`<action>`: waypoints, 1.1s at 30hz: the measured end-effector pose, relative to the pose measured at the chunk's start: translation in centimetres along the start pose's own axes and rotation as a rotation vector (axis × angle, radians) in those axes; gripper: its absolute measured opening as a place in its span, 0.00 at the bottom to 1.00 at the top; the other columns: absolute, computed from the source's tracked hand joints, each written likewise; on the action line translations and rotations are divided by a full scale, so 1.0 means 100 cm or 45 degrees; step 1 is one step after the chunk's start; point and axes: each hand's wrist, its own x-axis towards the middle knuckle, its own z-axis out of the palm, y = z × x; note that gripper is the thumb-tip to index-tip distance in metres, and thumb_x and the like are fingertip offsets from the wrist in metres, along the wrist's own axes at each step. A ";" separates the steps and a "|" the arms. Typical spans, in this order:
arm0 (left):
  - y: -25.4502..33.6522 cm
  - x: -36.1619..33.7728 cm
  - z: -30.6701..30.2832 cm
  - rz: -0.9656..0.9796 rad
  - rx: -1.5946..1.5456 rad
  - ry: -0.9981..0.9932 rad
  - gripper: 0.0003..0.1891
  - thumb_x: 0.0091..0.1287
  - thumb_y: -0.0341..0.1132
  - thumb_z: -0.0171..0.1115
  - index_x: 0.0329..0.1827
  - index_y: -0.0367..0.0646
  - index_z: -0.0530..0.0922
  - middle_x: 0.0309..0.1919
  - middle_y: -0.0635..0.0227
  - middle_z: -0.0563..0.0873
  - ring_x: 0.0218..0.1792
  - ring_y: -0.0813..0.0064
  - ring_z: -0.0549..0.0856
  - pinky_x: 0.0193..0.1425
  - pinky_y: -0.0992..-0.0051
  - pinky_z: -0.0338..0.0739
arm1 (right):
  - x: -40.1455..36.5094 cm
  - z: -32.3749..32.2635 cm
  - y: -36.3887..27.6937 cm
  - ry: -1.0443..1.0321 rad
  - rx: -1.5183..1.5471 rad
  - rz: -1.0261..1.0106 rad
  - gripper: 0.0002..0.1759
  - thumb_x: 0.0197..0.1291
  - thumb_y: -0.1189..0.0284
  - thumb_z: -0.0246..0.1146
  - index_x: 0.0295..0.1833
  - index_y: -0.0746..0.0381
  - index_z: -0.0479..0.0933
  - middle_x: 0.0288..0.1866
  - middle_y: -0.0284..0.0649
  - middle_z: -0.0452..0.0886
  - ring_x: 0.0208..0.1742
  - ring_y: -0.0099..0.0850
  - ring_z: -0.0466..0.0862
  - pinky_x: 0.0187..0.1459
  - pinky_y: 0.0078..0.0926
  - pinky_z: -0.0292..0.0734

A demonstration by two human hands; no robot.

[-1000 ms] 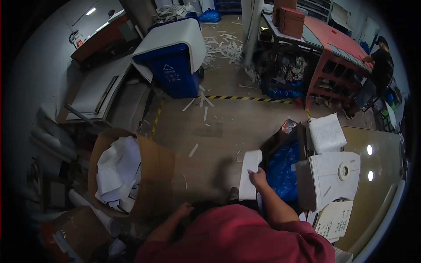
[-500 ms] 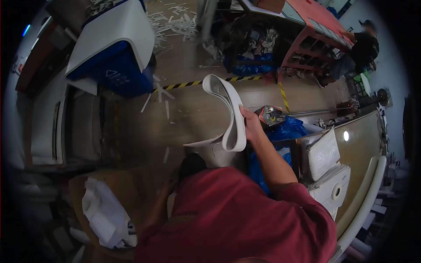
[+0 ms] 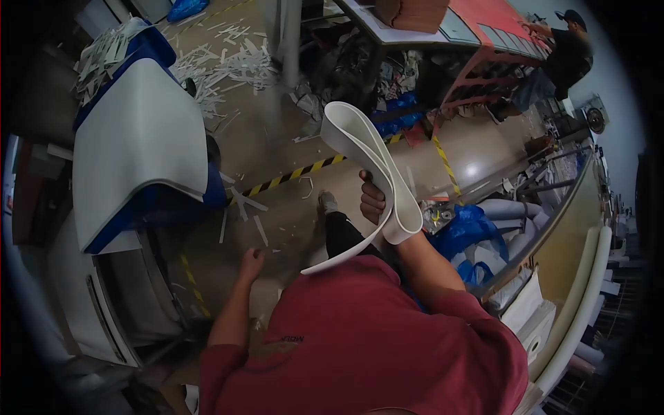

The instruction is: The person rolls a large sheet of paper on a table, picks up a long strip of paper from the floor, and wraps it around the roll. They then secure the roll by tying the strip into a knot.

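My right hand (image 3: 372, 198) is closed round a long white strip (image 3: 395, 181), out in front of my body. The strip looks like flexible sheet or foam material and is folded into loose loops, one rising above the hand. Its free end hangs down toward my red shirt. My left hand (image 3: 252, 264) is low at my left side with its fingers curled in, and nothing shows in it. It is nearest the floor in front of me, apart from the strip.
A blue bin with a white sheet (image 3: 149, 124) draped over it stands at the left. White offcuts (image 3: 232, 66) litter the floor. Black-and-yellow tape (image 3: 297, 173) crosses it. Blue bags (image 3: 477, 238) and rolls lie beside a long table (image 3: 553, 238) at right. A person (image 3: 564, 59) works at a red rack.
I have moved forward; the draped bin and red rack appear closer, and the box at lower left has mostly left view. My left hand has swung forward. The strip stays in my right hand.
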 end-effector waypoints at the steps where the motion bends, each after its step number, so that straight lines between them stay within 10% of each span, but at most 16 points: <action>1: 0.002 0.015 0.006 -0.052 0.018 -0.048 0.20 0.65 0.44 0.64 0.53 0.38 0.81 0.46 0.52 0.87 0.49 0.57 0.86 0.53 0.65 0.79 | 0.026 -0.007 -0.013 -0.012 0.016 0.023 0.19 0.72 0.63 0.54 0.59 0.66 0.69 0.23 0.30 0.64 0.21 0.20 0.66 0.23 0.17 0.64; 7: 0.067 0.081 -0.031 -0.158 0.001 -0.164 0.24 0.66 0.48 0.63 0.58 0.40 0.79 0.50 0.52 0.86 0.51 0.57 0.85 0.56 0.63 0.78 | 0.201 -0.008 -0.098 0.112 -0.240 0.194 0.17 0.72 0.60 0.56 0.54 0.62 0.75 0.23 0.32 0.69 0.22 0.23 0.69 0.24 0.21 0.65; 9: 0.094 0.097 -0.049 -0.206 -0.070 -0.097 0.25 0.66 0.49 0.63 0.59 0.40 0.79 0.50 0.52 0.85 0.52 0.56 0.85 0.57 0.63 0.77 | 0.265 0.001 -0.110 0.797 -0.614 0.167 0.19 0.72 0.59 0.56 0.57 0.63 0.74 0.33 0.37 0.80 0.32 0.27 0.79 0.33 0.27 0.76; 13: 0.183 0.148 -0.119 -0.240 -0.249 0.011 0.25 0.66 0.48 0.64 0.59 0.39 0.79 0.49 0.54 0.86 0.52 0.57 0.85 0.57 0.64 0.78 | 0.381 0.000 -0.123 0.582 -0.940 0.117 0.21 0.72 0.65 0.58 0.62 0.67 0.70 0.52 0.42 0.81 0.48 0.33 0.83 0.51 0.34 0.79; 18: 0.262 0.220 -0.203 0.051 -0.616 0.098 0.25 0.67 0.46 0.65 0.60 0.38 0.77 0.48 0.53 0.86 0.51 0.57 0.85 0.55 0.66 0.78 | 0.537 0.019 -0.126 0.439 -1.112 0.082 0.19 0.71 0.68 0.59 0.62 0.67 0.70 0.53 0.43 0.81 0.50 0.34 0.82 0.54 0.37 0.77; 23: 0.278 0.321 -0.294 0.446 -0.597 0.226 0.22 0.69 0.43 0.64 0.61 0.41 0.76 0.51 0.56 0.85 0.52 0.63 0.85 0.56 0.67 0.78 | 0.684 0.099 -0.104 0.101 -1.615 -0.204 0.15 0.70 0.72 0.58 0.59 0.67 0.72 0.42 0.33 0.81 0.38 0.19 0.77 0.39 0.20 0.72; 33: 0.254 0.392 -0.443 0.209 -0.795 0.493 0.21 0.70 0.40 0.63 0.61 0.39 0.76 0.55 0.56 0.84 0.56 0.63 0.84 0.59 0.68 0.78 | 0.939 0.232 -0.042 -0.376 -1.818 -0.431 0.12 0.69 0.72 0.60 0.54 0.66 0.75 0.35 0.27 0.77 0.30 0.13 0.69 0.30 0.15 0.61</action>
